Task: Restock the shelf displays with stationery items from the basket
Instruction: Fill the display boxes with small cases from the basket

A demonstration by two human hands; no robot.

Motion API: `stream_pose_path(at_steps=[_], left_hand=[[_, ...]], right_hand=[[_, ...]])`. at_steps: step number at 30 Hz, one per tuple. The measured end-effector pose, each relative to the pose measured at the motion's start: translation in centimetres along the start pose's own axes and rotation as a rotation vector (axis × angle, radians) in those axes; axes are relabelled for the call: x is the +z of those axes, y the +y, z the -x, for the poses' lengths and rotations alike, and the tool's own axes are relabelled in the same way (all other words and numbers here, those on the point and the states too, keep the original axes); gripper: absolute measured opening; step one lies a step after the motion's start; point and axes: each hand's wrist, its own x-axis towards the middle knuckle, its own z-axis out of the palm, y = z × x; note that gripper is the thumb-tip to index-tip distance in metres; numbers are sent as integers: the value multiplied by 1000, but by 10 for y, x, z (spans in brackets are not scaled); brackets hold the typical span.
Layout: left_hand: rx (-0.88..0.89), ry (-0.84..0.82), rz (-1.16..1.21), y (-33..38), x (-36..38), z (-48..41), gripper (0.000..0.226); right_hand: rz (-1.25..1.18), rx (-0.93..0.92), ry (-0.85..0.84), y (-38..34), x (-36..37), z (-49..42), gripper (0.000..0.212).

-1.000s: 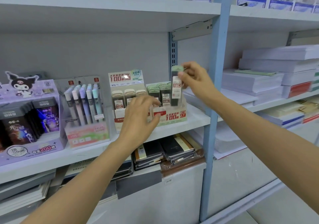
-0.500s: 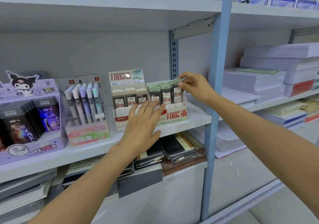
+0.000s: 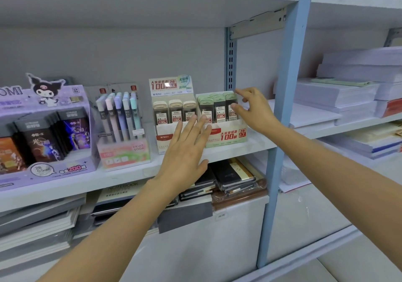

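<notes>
Here the right hand (image 3: 252, 110), open and empty beside the green-capped lead cases (image 3: 217, 107), looks done seating one; the left hand (image 3: 185, 149), flat and empty, fronts the display box (image 3: 226, 136). Next: fetch more stock.

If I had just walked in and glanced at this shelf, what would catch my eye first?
Probably the two bare hands at the centre: the left hand spread flat before the cardboard trays of pencil-lead cases, the right hand open by the green-capped lead cases in the right tray. Next, the large purple display box with a cartoon cut-out at far left, and beside it the pastel mechanical pencils standing upright in a pink stand.
</notes>
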Motion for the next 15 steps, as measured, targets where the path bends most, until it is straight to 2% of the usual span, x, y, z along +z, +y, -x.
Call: stream_pose_path(at_steps=[4,6,8,10,15], left_hand=[[-18,146,114,-1,1,40,61],[-45,223,140,-4,6,74,48],[-89,233,150,-11,21,117,38],[-145,169,168,-19,41,167,32],[-386,-176,249,-36,103,306,28]], right_hand=[[-59,-225,224,-25,5,33,31],[-159,-314,176,-48,20,58,21],[-272,-345,-7,-75,45,87,16],[-367,-332,-248,-95,79,119,14],[-423,-240,-805,-107,188,210,12]])
